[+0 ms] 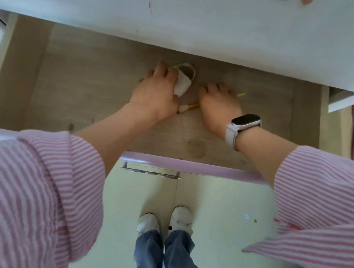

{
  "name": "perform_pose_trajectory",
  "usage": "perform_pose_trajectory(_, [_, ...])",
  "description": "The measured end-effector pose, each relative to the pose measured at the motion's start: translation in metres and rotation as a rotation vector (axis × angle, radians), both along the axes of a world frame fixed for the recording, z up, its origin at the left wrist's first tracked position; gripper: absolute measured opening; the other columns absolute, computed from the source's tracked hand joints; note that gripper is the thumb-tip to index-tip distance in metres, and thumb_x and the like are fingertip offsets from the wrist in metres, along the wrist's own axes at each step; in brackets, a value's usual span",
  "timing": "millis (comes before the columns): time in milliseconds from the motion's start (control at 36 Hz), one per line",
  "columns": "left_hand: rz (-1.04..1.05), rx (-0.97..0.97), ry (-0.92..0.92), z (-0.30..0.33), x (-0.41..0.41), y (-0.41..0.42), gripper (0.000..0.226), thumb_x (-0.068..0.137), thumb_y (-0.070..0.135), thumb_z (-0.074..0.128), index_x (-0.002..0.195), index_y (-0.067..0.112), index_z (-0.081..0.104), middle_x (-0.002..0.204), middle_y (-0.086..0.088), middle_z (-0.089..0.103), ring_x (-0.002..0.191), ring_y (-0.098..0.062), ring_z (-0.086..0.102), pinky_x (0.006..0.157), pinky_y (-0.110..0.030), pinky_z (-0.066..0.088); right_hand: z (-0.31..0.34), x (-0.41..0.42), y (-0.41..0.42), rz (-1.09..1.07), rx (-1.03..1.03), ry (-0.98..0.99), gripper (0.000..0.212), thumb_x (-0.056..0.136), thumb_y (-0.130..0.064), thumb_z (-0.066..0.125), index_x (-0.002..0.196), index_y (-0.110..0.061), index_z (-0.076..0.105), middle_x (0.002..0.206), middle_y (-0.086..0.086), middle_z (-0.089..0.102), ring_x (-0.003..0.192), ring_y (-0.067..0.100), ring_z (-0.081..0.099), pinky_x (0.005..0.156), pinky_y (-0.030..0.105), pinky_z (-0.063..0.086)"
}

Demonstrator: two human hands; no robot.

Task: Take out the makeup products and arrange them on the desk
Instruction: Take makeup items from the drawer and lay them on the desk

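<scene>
Inside the open drawer [64,97], near its back, lies a white compact [183,83] with its lid up; the left hand [154,95] grips its near side w/ curled fingers. Just right, a yellow-handled makeup brush [189,107] lies under the right hand [219,108], whose fingers curl over it. A white smartwatch [242,127] sits on the right wrist. The white desk [207,26] is above.
</scene>
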State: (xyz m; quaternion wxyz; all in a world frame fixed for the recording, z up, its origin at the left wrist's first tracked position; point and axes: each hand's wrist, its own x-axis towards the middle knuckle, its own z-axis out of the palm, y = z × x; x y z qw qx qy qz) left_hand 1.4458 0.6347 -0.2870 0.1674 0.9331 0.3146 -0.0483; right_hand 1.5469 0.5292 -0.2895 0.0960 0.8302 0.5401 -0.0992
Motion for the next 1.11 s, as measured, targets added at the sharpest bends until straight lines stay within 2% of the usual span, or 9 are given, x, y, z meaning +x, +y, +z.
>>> perform_pose_trajectory(167, [0.154, -0.129, -0.021, -0.006, 0.015, 0.002, 0.062, 0.086, 0.03, 0.062, 0.131, 0.001, 0.032, 0.13, -0.022, 0.045, 0.115, -0.04, 0.047, 0.086, -0.045, 0.043, 0.006, -0.002, -0.013, 0.088, -0.134, 0.011, 0.025, 0.091, -0.004, 0.037, 0.112, -0.007, 0.052, 0.111, 0.014, 0.056, 0.097, 0.032, 0.055, 0.073, 0.035, 0.035])
perform_pose_trajectory(361, [0.154, -0.339, 0.019, 0.014, 0.001, -0.015, 0.074, 0.078, 0.024, 0.069, 0.136, 0.006, 0.027, 0.13, -0.021, 0.04, 0.112, -0.041, 0.049, 0.085, -0.043, 0.043, 0.042, -0.002, -0.033, -0.012, -0.182, 0.105, 0.021, 0.09, -0.005, 0.041, 0.108, -0.007, 0.051, 0.107, 0.013, 0.056, 0.093, 0.033, 0.058, 0.065, 0.034, 0.036])
perform_pose_trajectory(500, [0.049, -0.42, 0.066, 0.054, -0.014, -0.023, 0.047, 0.084, 0.023, 0.061, 0.127, 0.013, 0.047, 0.121, -0.014, 0.054, 0.112, -0.033, 0.051, 0.084, -0.034, 0.045, 0.077, -0.011, -0.046, -0.126, -0.146, 0.222, 0.019, 0.091, -0.008, 0.043, 0.109, -0.008, 0.046, 0.109, 0.012, 0.05, 0.089, 0.035, 0.057, 0.062, 0.036, 0.038])
perform_pose_trajectory(611, [0.207, -0.569, -0.115, 0.094, -0.027, -0.027, 0.053, 0.079, 0.024, 0.067, 0.128, 0.017, 0.048, 0.113, 0.0, 0.056, 0.109, -0.023, 0.053, 0.082, -0.026, 0.041, 0.113, -0.01, -0.058, -0.29, -0.049, 0.47, 0.017, 0.09, -0.011, 0.044, 0.106, -0.009, 0.049, 0.107, 0.011, 0.052, 0.084, 0.028, 0.053, 0.067, 0.034, 0.041])
perform_pose_trajectory(722, [0.292, -0.754, -0.286, 0.134, -0.028, -0.031, 0.058, 0.08, 0.02, 0.07, 0.132, 0.018, 0.045, 0.123, -0.003, 0.055, 0.11, -0.022, 0.054, 0.089, -0.037, 0.047, 0.151, -0.004, -0.07, -0.549, 0.108, 0.741, 0.011, 0.091, -0.014, 0.047, 0.101, -0.017, 0.05, 0.089, 0.002, 0.056, 0.068, 0.013, 0.05, 0.055, 0.021, 0.038])
perform_pose_trajectory(778, [0.373, -0.878, -0.385, 0.148, -0.02, -0.034, 0.061, 0.08, 0.02, 0.07, 0.135, 0.02, 0.042, 0.125, -0.006, 0.054, 0.11, -0.023, 0.054, 0.087, -0.039, 0.05, 0.164, 0.005, -0.073, -0.651, 0.232, 0.767, 0.011, 0.09, -0.015, 0.049, 0.099, -0.02, 0.05, 0.089, -0.001, 0.056, 0.07, 0.009, 0.05, 0.055, 0.016, 0.038])
perform_pose_trajectory(889, [0.4, -0.93, -0.494, 0.168, 0.016, -0.043, 0.054, 0.085, 0.02, 0.065, 0.133, 0.021, 0.042, 0.121, -0.006, 0.053, 0.103, -0.023, 0.056, 0.065, -0.021, 0.046, 0.183, 0.035, -0.076, -0.818, 0.46, 0.747, 0.016, 0.091, -0.015, 0.051, 0.106, -0.014, 0.055, 0.085, -0.005, 0.055, 0.075, 0.011, 0.053, 0.063, 0.02, 0.042])
perform_pose_trajectory(1028, [0.425, -0.972, -0.487, 0.177, 0.085, -0.06, 0.055, 0.085, 0.016, 0.061, 0.135, 0.022, 0.04, 0.124, -0.006, 0.054, 0.107, -0.025, 0.056, 0.085, -0.039, 0.052, 0.184, 0.09, -0.075, -0.978, 0.626, 0.748, 0.023, 0.09, -0.015, 0.049, 0.111, -0.009, 0.058, 0.094, 0.005, 0.061, 0.078, 0.016, 0.054, 0.065, 0.023, 0.041])
perform_pose_trajectory(1111, [0.421, -0.888, -0.491, 0.175, 0.134, -0.068, 0.056, 0.086, 0.018, 0.058, 0.138, 0.02, 0.037, 0.125, -0.001, 0.053, 0.107, -0.019, 0.054, 0.08, -0.028, 0.046, 0.175, 0.129, -0.068, -1.018, 0.635, 0.741, 0.025, 0.089, -0.014, 0.049, 0.108, -0.005, 0.06, 0.088, 0.002, 0.059, 0.074, 0.015, 0.053, 0.063, 0.023, 0.039])
